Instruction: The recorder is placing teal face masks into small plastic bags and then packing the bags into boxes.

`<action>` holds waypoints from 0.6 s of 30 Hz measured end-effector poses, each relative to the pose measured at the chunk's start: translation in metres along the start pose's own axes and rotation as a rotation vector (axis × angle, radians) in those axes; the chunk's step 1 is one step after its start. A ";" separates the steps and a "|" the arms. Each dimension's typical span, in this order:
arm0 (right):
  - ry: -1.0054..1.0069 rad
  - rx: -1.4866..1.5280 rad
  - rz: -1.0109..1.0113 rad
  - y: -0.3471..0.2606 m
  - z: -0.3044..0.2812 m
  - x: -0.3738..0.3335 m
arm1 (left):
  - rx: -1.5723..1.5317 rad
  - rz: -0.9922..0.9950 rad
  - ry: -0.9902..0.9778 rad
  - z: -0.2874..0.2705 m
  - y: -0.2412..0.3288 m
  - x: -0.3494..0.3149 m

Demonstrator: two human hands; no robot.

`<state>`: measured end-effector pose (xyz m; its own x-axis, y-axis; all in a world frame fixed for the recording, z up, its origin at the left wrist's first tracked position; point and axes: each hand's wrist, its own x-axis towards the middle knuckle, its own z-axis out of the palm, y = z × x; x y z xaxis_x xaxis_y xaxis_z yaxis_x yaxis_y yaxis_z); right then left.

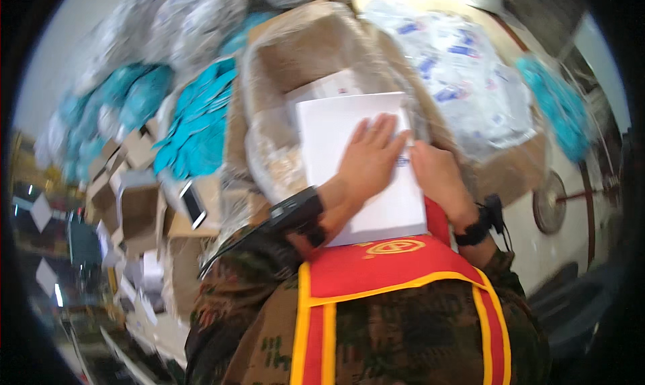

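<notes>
A flat white rectangular piece, either a sheet-like box or a paper stack, I cannot tell which, lies in front of me against my red apron with yellow trim. My left hand rests flat on its face, fingers stretched out and holding nothing. At its right edge my right hand is closed, with the fingers curled and the edge gripped. Beyond it stands a cardboard carton lined with clear plastic. Inside the carton lie more white pieces, partly hidden by the one in front.
Turquoise flat pieces are heaped left of the carton, near a phone and open cardboard boxes. White printed plastic bags fill the far right, with a turquoise bundle beside them. Wrapped turquoise bundles stand far left.
</notes>
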<state>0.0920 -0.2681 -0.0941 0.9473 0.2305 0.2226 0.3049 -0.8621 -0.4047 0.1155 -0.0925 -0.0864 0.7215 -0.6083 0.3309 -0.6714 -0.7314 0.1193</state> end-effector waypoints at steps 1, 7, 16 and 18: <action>0.079 0.125 0.039 0.002 0.002 -0.003 | -0.001 0.003 -0.017 -0.002 0.002 0.000; 0.057 0.211 -0.013 -0.005 0.001 -0.001 | 0.027 -0.022 0.009 -0.001 -0.001 -0.008; 0.089 0.233 -0.016 0.001 0.000 -0.004 | 0.000 -0.014 0.025 0.001 0.002 -0.003; 0.108 0.226 -0.003 0.006 0.001 -0.005 | 0.038 -0.020 0.000 0.001 -0.003 -0.004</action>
<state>0.0895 -0.2744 -0.0985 0.9340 0.1731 0.3124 0.3334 -0.7361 -0.5891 0.1150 -0.0883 -0.0886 0.7349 -0.5933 0.3283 -0.6498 -0.7547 0.0907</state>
